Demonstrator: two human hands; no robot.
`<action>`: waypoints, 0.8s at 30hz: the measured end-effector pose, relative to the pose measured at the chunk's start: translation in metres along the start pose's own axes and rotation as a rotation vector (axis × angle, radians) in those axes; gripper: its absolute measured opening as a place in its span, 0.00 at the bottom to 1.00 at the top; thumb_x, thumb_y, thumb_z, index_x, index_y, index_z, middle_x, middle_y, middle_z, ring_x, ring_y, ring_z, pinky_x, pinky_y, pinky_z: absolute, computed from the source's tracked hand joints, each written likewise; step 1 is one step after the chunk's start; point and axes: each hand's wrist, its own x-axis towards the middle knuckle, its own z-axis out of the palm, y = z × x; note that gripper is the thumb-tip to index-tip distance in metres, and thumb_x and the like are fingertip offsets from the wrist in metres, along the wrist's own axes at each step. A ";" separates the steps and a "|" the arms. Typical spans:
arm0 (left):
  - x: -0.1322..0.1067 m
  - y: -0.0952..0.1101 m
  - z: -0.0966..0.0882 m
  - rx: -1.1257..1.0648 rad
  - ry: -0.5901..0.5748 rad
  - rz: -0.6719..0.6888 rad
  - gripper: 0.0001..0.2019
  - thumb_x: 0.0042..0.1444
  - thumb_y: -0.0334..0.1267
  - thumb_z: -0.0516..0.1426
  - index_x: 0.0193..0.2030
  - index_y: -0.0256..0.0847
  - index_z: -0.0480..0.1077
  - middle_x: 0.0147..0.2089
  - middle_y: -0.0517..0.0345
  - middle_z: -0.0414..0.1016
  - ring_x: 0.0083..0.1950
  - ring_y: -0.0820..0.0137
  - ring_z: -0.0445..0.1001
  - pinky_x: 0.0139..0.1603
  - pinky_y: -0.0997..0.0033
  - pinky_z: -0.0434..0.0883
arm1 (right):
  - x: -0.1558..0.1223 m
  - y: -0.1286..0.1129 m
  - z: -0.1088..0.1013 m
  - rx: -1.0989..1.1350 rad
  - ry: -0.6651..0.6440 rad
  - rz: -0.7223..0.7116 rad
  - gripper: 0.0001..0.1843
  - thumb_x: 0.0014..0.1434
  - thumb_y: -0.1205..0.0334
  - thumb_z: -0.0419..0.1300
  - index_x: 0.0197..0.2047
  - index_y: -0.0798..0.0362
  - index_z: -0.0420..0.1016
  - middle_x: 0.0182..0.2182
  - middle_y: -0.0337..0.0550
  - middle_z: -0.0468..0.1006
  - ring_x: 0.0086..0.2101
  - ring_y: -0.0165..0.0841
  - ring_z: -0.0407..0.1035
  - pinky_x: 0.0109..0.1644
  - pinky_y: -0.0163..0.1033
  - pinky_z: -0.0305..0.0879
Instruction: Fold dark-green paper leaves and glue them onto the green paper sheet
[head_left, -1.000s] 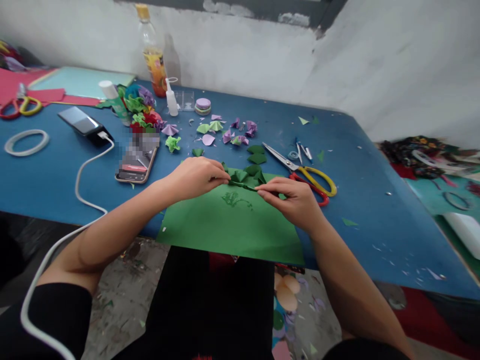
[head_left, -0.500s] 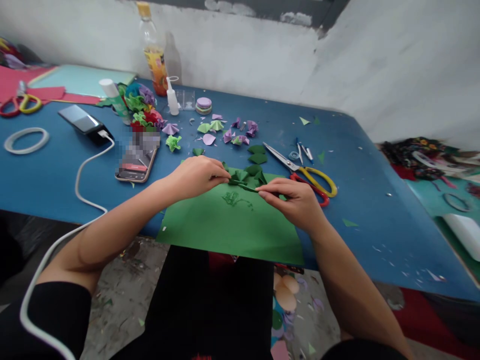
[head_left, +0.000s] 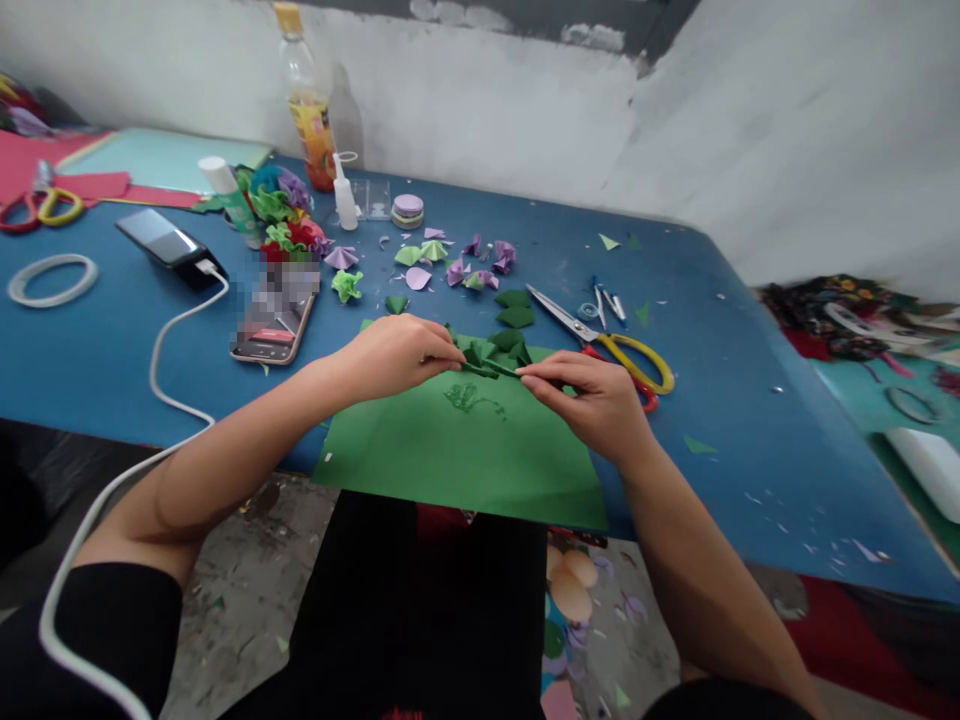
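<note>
Between my two hands is a small dark green paper piece [head_left: 487, 370], folded or creased, held just above a green paper sheet [head_left: 450, 460]. My left hand [head_left: 401, 357] pinches its left end. At the other end, my right hand [head_left: 581, 395] pinches it between thumb and fingers. Several dark green folded paper pieces [head_left: 510, 345] lie right behind it at the sheet's far edge. Green glue-like squiggles [head_left: 465, 398] mark the sheet in front of my fingers. Two leaf-shaped green pieces [head_left: 515, 308] rest just beyond.
Large scissors [head_left: 600, 335] lie beside my right hand. Purple and light green paper pieces [head_left: 450, 265] are scattered behind. A phone [head_left: 277, 320], a power bank [head_left: 169, 245] with a white cable [head_left: 161, 350], a glue bottle [head_left: 344, 195] and a drink bottle [head_left: 307, 120] stand or lie left.
Both hands have shifted very slightly right, and the green paper piece between them has turned a little. The other things on the table have stayed in place.
</note>
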 end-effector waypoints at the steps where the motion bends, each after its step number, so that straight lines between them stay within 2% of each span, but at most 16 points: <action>1: 0.000 0.000 0.000 -0.003 0.001 0.004 0.11 0.59 0.37 0.52 0.41 0.42 0.77 0.41 0.55 0.78 0.37 0.70 0.75 0.36 0.73 0.68 | 0.000 0.000 0.000 0.001 -0.016 -0.009 0.08 0.56 0.61 0.59 0.33 0.51 0.79 0.27 0.42 0.76 0.25 0.29 0.67 0.29 0.36 0.66; 4: 0.000 0.000 0.000 0.023 0.009 -0.019 0.12 0.59 0.37 0.52 0.41 0.42 0.77 0.41 0.54 0.78 0.38 0.69 0.75 0.37 0.73 0.68 | 0.000 0.000 0.001 0.020 -0.049 -0.022 0.08 0.56 0.61 0.59 0.33 0.51 0.79 0.27 0.41 0.76 0.25 0.28 0.67 0.29 0.35 0.65; 9: 0.000 0.001 0.001 0.013 -0.012 0.000 0.11 0.59 0.37 0.52 0.40 0.42 0.77 0.41 0.54 0.78 0.37 0.70 0.75 0.36 0.73 0.68 | 0.000 0.001 0.002 -0.005 0.002 -0.031 0.07 0.56 0.62 0.59 0.34 0.51 0.79 0.27 0.42 0.76 0.25 0.28 0.67 0.30 0.35 0.65; 14: 0.001 -0.001 0.001 0.023 -0.019 -0.023 0.11 0.59 0.36 0.52 0.41 0.41 0.77 0.41 0.54 0.78 0.39 0.69 0.75 0.37 0.72 0.68 | 0.000 0.000 0.002 0.022 -0.072 -0.061 0.08 0.56 0.63 0.58 0.34 0.53 0.79 0.28 0.43 0.76 0.25 0.28 0.68 0.29 0.35 0.65; 17: 0.001 -0.002 0.002 0.066 -0.105 -0.052 0.11 0.58 0.35 0.53 0.40 0.40 0.77 0.41 0.54 0.78 0.38 0.69 0.75 0.36 0.72 0.67 | 0.000 0.001 0.001 0.021 -0.108 -0.074 0.09 0.57 0.62 0.57 0.35 0.53 0.79 0.27 0.42 0.76 0.26 0.28 0.68 0.30 0.34 0.65; 21: 0.001 -0.004 0.004 0.099 -0.272 -0.028 0.09 0.56 0.33 0.54 0.37 0.41 0.77 0.39 0.56 0.78 0.38 0.69 0.74 0.35 0.74 0.65 | -0.001 0.008 0.003 -0.035 -0.262 -0.123 0.09 0.57 0.63 0.57 0.35 0.54 0.79 0.28 0.44 0.76 0.26 0.28 0.69 0.30 0.33 0.64; 24: 0.002 -0.006 0.005 0.128 -0.329 -0.029 0.09 0.56 0.33 0.54 0.36 0.41 0.76 0.37 0.56 0.78 0.37 0.69 0.74 0.34 0.74 0.63 | -0.002 0.013 0.008 -0.075 -0.325 -0.161 0.11 0.58 0.64 0.55 0.35 0.56 0.79 0.28 0.45 0.76 0.26 0.28 0.69 0.29 0.32 0.64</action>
